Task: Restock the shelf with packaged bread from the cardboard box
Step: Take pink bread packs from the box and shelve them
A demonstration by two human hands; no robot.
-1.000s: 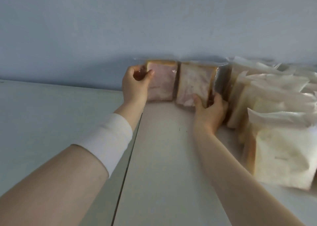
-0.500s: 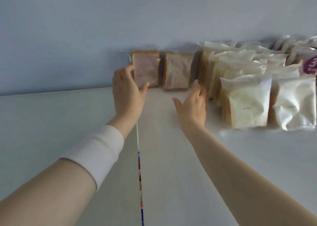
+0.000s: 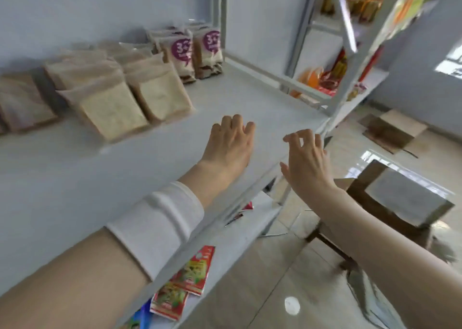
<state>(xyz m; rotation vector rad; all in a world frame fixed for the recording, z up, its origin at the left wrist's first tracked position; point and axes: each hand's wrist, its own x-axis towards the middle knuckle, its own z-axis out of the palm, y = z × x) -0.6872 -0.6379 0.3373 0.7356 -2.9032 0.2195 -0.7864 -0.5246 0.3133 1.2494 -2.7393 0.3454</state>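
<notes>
Left hand (image 3: 230, 141), right hand (image 3: 308, 163): empty, fingers loosely curled, over shelf (image 3: 100, 178) edge. Recommended: take one pack from cardboard box (image 3: 393, 131); stand it upright beside bread packs (image 3: 112, 111).

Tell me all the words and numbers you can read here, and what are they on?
"3": big white figure on the round purple labels of the two purple-labelled bread packs; the mark beside it and the small print below are too blurred to read.
Red packets on the lower shelf: there is print, but it is too blurred to read.
Plain bread packs: only a faint mark, too small to read.
</notes>
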